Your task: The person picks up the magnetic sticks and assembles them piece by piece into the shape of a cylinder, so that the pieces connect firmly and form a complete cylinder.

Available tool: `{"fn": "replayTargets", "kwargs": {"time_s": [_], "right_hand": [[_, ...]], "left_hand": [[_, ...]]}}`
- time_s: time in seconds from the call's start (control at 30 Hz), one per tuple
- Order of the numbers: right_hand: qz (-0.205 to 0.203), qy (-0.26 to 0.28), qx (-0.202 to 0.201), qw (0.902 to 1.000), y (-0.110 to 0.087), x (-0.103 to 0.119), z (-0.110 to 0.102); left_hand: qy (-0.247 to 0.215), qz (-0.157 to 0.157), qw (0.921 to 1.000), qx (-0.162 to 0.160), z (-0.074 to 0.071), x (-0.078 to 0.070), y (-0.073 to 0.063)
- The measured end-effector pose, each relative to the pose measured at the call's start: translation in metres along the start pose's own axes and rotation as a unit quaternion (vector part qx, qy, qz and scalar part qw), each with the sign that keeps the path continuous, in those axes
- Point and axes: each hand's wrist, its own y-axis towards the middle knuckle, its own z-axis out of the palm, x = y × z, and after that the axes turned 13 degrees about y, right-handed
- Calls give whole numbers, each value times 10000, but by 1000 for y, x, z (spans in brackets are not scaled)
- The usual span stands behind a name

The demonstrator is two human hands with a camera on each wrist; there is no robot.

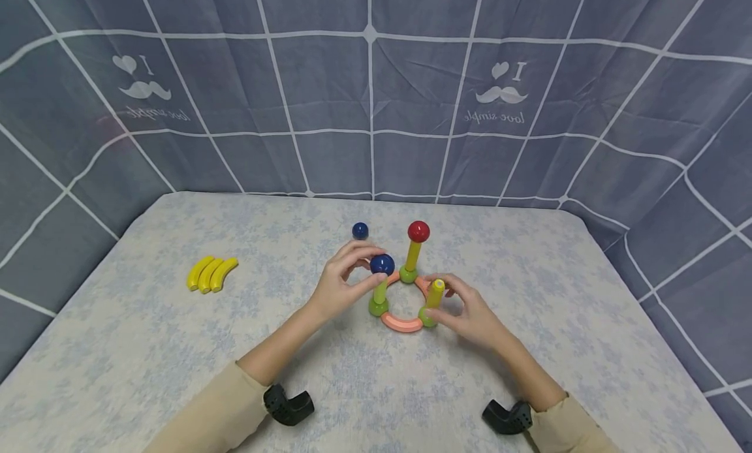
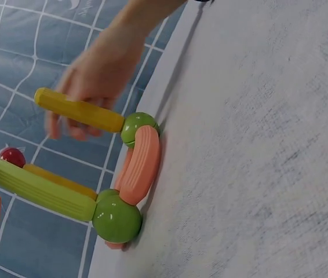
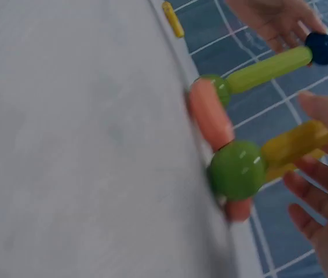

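A ring of curved coral pieces (image 1: 402, 324) joined by green balls (image 1: 378, 307) lies on the table with rods standing up from it. My left hand (image 1: 341, 280) pinches a dark blue ball (image 1: 382, 264) at the top of the light green rod (image 2: 42, 188), thumb below and fingers behind. Around the yellow rod (image 1: 435, 295) at the near right, my right hand (image 1: 472, 312) has its thumb and fingers spread apart, loosely bent. That rod has a bare top. At the back, another yellow rod (image 1: 414, 256) carries a red ball (image 1: 418, 231).
A second blue ball (image 1: 360, 230) lies behind the ring. Several yellow curved pieces (image 1: 210, 274) sit side by side at the left of the table (image 1: 147, 348). A grey-blue curtain (image 1: 329, 87) with white lines hangs behind and at the sides.
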Motion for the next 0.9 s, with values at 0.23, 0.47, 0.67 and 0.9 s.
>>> {"fn": "replayTargets", "kwargs": {"time_s": [0.23,0.47,0.67,0.9], "right_hand": [[-1090,-171,-736,9912,25,17,4],[-1615,-160,-590,9850,47,37,22],[-1787,-283,-766,9805,54,37,32],[-1812,-372,-886,9787,54,34,35]], "left_hand": [[-30,-190,9993,-305,2,-4,-3],[-12,-84,9989,-458,4,-5,-7],[-14,-201,9990,-409,2,-4,-12],[620,-101,9969,-481,-24,10,-22]]}}
